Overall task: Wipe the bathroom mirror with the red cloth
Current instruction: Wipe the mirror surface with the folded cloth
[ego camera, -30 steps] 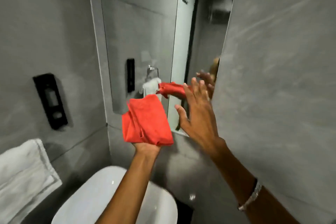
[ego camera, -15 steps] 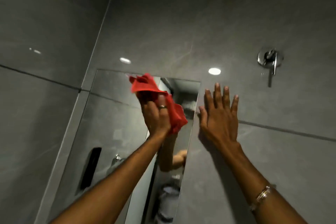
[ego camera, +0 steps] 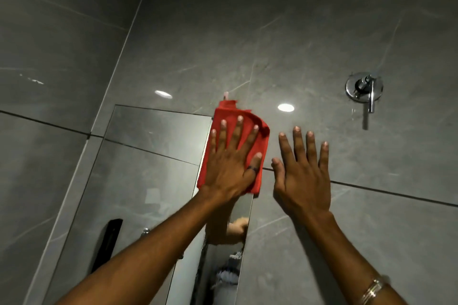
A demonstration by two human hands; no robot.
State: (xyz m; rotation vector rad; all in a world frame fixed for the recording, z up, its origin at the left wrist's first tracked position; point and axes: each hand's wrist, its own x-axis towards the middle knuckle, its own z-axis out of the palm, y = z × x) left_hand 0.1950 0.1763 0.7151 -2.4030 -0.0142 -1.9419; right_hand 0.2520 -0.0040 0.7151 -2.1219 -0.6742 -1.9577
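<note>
The red cloth lies flat against the top right corner of the bathroom mirror, its upper tip reaching over the mirror's top edge onto the tile. My left hand presses on the cloth with fingers spread wide, a dark ring on the thumb. My right hand rests flat and empty on the grey tiled wall just right of the mirror's edge, fingers apart. The mirror reflects the opposite wall, a black fitting and part of my arm.
A chrome wall valve with a lever sticks out of the grey tiled wall at the upper right. The side wall meets the mirror wall in a corner at the left. The ceiling edge runs along the top.
My left hand has gone from bunching the cloth to pressing it flat with open fingers, a little further right at the mirror's top corner. The view tilted up from the toilet area.
</note>
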